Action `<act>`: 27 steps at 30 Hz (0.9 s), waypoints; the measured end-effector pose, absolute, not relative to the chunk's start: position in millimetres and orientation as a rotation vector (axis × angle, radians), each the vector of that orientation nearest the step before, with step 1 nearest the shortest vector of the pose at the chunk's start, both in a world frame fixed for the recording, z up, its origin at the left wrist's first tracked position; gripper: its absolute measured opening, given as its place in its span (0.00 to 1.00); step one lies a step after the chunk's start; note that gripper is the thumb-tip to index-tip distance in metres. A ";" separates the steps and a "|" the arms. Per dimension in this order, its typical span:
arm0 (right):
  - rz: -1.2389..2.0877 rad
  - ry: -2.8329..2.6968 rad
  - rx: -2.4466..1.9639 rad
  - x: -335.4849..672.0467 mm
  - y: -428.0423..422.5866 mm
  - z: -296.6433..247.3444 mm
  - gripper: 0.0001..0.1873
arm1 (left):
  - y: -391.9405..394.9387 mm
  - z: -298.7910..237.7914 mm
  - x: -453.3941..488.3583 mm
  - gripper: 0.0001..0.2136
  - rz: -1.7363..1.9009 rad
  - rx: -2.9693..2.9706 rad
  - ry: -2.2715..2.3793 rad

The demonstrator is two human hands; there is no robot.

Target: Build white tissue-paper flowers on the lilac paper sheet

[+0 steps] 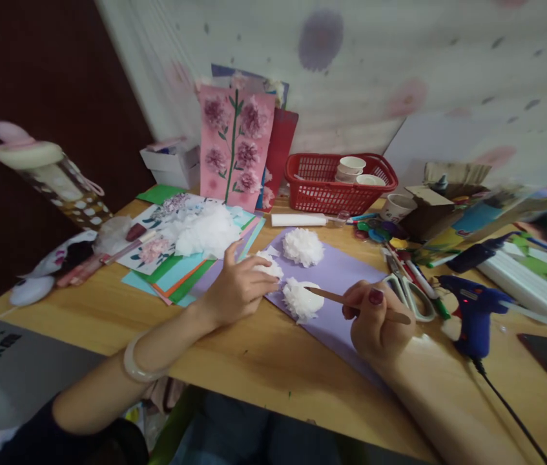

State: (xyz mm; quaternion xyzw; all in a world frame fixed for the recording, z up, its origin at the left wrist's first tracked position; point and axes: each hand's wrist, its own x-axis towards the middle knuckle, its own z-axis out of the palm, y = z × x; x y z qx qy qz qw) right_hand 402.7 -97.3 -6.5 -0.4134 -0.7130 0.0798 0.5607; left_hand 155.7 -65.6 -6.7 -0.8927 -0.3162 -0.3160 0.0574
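My right hand (380, 320) is closed around a flat wooden craft stick (331, 296). The stick's tip rests on a ruffled white paper flower (299, 310) near the lower left of a lilac sheet (345, 265). A second white paper flower (303, 247) lies just above it. With fingers stretched out, my left hand (239, 284) reaches over a third white paper flower (269, 261) at the sheet's left edge. Its fingertips partly cover that flower; whether they press on it I cannot tell.
White tissue pieces (205, 229) lie on coloured papers (181, 281) at left. Behind stand a pink flower picture (237, 145) and a red basket (341, 184) with paper cups. At right are scissors (409, 287) and a blue glue gun (471, 313) with its cord.
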 end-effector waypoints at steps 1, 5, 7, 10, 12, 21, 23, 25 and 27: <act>0.141 -1.693 -0.977 405.3 -95.4 -6.3 0.21 | -63.0 -1.4 150.9 0.12 -1.046 -2.585 -1.036; -0.017 -1.824 -0.946 415.3 -84.3 -6.3 0.18 | -48.6 21.3 126.4 0.08 -1.205 -2.106 -1.403; -0.093 -1.901 -0.874 417.4 -78.8 -5.5 0.15 | -40.4 30.5 114.5 0.07 -1.162 -2.044 -1.543; -0.182 -1.923 -0.803 416.4 -74.3 -2.9 0.11 | -26.7 41.4 101.3 0.06 -1.052 -2.059 -1.748; -0.215 -1.912 -0.770 414.5 -73.4 -1.7 0.08 | -15.2 47.4 96.4 0.07 -0.975 -2.084 -1.829; -0.232 -1.910 -0.772 414.3 -71.0 -7.3 0.08 | 63.9 46.7 115.4 0.15 -0.513 -2.356 -1.941; -0.236 -1.924 -0.784 415.3 -71.0 -8.5 0.08 | 78.0 40.6 123.3 0.17 -0.470 -2.382 -1.979; -0.227 -1.928 -0.823 416.2 -71.6 -9.6 0.09 | 86.8 38.1 128.1 0.17 -0.476 -2.386 -2.022; -0.199 -1.921 -0.874 416.9 -72.5 -11.1 0.10 | 88.4 41.3 129.3 0.17 -0.522 -2.394 -2.055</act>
